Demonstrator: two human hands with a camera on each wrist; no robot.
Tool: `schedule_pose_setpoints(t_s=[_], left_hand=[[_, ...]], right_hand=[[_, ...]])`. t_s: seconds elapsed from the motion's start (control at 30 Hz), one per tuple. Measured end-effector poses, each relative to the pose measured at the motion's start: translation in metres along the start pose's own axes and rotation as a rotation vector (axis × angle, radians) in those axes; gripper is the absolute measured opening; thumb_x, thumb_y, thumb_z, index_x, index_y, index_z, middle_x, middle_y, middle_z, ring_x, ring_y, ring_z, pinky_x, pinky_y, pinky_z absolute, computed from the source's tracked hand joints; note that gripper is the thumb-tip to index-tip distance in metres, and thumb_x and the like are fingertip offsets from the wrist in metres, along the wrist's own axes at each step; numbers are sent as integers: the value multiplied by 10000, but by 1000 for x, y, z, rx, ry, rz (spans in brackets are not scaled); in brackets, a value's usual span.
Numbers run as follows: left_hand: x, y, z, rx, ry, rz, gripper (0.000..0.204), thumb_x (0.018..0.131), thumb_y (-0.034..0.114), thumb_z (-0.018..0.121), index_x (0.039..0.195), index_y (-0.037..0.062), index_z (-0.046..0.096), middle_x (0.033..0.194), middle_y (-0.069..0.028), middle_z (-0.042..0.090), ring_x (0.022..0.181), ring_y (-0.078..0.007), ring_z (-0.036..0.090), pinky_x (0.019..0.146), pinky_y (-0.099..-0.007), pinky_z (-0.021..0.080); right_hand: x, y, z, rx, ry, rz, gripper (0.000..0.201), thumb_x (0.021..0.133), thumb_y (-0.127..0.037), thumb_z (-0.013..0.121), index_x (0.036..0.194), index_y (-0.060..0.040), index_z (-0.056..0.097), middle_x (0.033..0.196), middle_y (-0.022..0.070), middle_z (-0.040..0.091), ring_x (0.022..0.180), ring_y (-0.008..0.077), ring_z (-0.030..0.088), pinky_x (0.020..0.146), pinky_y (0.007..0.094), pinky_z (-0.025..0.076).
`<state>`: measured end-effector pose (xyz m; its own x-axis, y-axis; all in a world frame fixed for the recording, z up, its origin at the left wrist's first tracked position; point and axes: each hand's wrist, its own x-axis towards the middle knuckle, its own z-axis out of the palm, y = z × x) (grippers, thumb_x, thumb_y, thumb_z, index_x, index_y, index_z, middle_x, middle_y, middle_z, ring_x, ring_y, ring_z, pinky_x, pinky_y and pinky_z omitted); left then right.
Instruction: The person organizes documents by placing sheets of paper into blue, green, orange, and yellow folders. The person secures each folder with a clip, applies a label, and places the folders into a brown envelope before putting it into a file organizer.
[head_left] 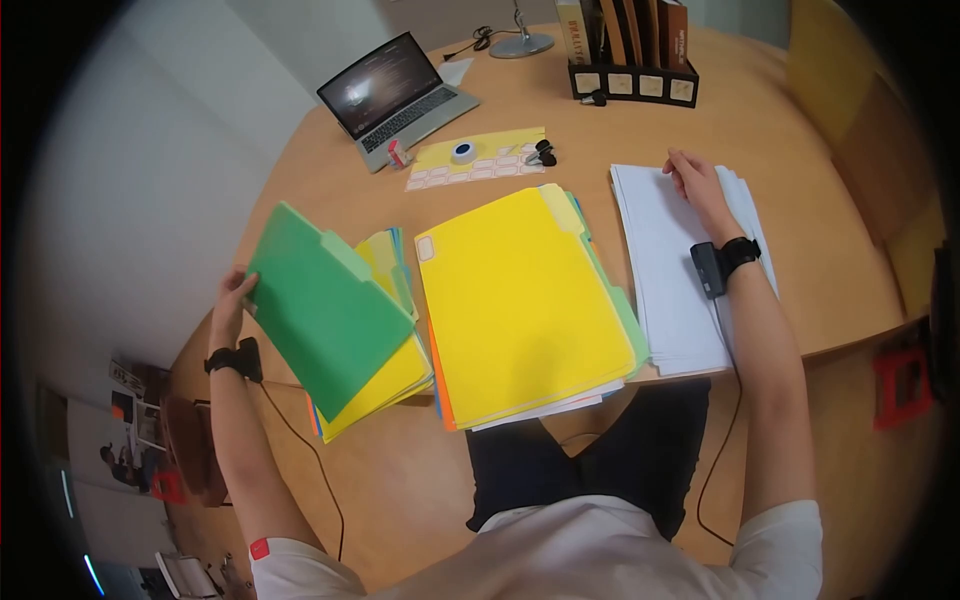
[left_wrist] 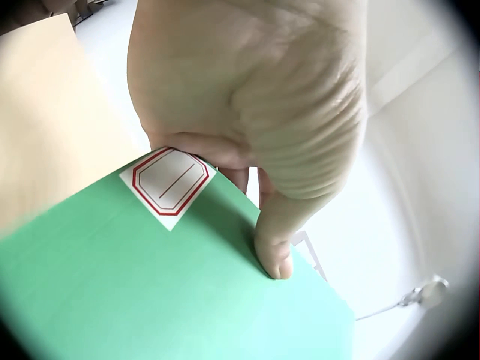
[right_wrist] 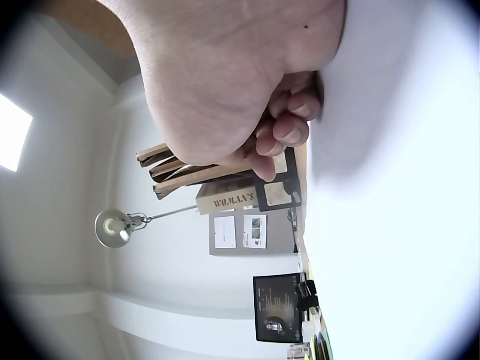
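At the left, my left hand (head_left: 232, 292) pinches the edge of a green file folder (head_left: 325, 305), its thumb (left_wrist: 274, 259) lying on the cover. A white label with a red border (left_wrist: 171, 186) is stuck near that edge, as the left wrist view shows. The green folder is tilted over a pile topped by a yellow folder (head_left: 395, 385). In the middle lies another stack with a yellow folder (head_left: 525, 300) on top. My right hand (head_left: 697, 185) rests on a stack of white paper (head_left: 675, 290), its fingers loosely curled and holding nothing.
Behind the stacks lie a sheet of labels (head_left: 440, 178), a roll of tape (head_left: 464, 152) and black binder clips (head_left: 543, 152). A laptop (head_left: 410, 110) stands at the back left. A black book holder (head_left: 635, 84) and a lamp base (head_left: 522, 44) stand at the back.
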<state>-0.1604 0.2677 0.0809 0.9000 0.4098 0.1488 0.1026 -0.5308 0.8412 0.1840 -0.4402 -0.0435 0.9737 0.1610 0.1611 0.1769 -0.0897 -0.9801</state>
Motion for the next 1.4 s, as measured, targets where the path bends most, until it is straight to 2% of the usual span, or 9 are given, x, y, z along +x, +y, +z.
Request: schedule_pose_setpoints(t_s=[0.2,0.3,0.43,0.63,0.87,1.0,1.23,1.37,1.4], left_hand=[[-4,39,-42,-401,7,96,160,1043,193,599,1131,63,628,1083,-17,691,1004,-126,630,948,-304,455],[-8,71,1,-567,5,144,208,1047,208,597,1199,66,598,1176,-25,668,1052,-147,634,989,-339,469],[36,36,50,-646,-206,142,187,1028,206,632,1153,67,620,1076,-15,686,988,-129,647,896,-317,515],[55,40,214,-453,-394,63,143,993,179,671,1027,41,687,866,11,708,729,-68,629,706,-225,494],[28,78,299,-81,-179,20,253,951,148,723,1162,13,754,967,2,744,703,-26,575,630,-202,447],[21,69,308,-260,-121,47,292,956,148,714,1218,20,728,947,15,727,703,-38,565,602,-186,436],[24,60,299,-927,-298,42,131,1032,162,555,1036,55,630,1103,-54,635,1012,-139,573,951,-274,458],[48,17,296,-914,-187,158,197,952,251,662,909,85,564,1089,-106,626,1130,-221,535,1067,-391,392],[61,4,293,-958,-289,216,210,940,258,675,900,88,559,1080,-105,619,1137,-222,530,1077,-385,379]], right_hand=[[-1,-1,1,-18,-12,-19,394,1051,-351,544,817,-55,657,601,-61,470,545,40,406,507,223,314],[2,2,0,-9,-25,-37,394,1052,-348,542,813,-56,656,600,-60,476,543,40,414,506,224,317],[7,8,-1,-9,-31,-38,395,1052,-346,541,807,-58,655,598,-56,481,542,43,428,507,225,327],[8,10,-1,6,-16,-52,399,1048,-353,546,796,-64,656,594,-57,479,538,45,429,512,230,335],[9,14,0,-32,5,-52,391,1032,-358,565,796,-64,667,577,-54,456,538,49,418,516,247,319],[8,14,0,-21,-1,-56,390,1032,-356,564,795,-64,666,579,-50,455,541,51,420,519,248,322],[5,8,3,-23,5,-38,396,1038,-358,560,792,-63,659,589,-48,461,547,54,423,520,246,326],[9,10,0,-46,-18,-43,389,1037,-356,560,802,-61,654,600,-45,478,545,54,421,519,239,328],[9,7,-1,-39,-19,-7,381,1029,-359,572,810,-59,655,612,-40,493,560,53,437,529,236,345]])
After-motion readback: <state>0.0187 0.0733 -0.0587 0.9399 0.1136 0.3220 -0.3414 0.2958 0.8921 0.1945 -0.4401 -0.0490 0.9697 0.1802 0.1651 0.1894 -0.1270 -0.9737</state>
